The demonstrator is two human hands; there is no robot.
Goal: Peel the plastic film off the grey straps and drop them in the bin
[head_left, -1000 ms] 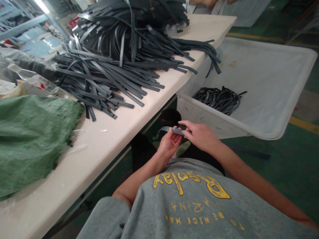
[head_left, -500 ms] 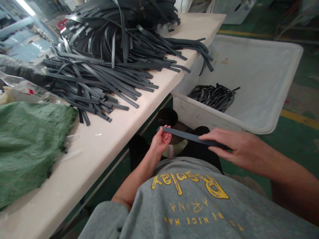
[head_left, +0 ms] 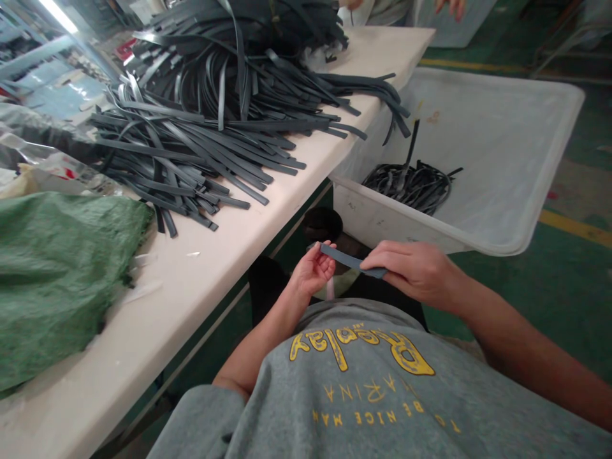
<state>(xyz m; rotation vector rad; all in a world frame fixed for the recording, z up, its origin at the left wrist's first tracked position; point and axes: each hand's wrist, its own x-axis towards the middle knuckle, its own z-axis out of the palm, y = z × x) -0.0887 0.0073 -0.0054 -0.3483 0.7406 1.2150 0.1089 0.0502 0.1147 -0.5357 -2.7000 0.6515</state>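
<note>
A flat dark grey strip stretches between my two hands above my lap. Its far end is pinched between the thumb and fingers of my left hand. My right hand grips the strip further right, and its fingers hide part of it. To the left, a big heap of similar strips lies on the pale table, some ends hanging over the edge. More dark strips lie tangled in the white bin beside the table.
A green woven sack and clear plastic wrapping lie on the table's left. Another person's hand shows at the top edge. The bin's near rim stands just beyond my right hand.
My right hand has moved left along the strip, closer to my left hand. A strip now stands upright in the bin. Another person has come into view at the top.
</note>
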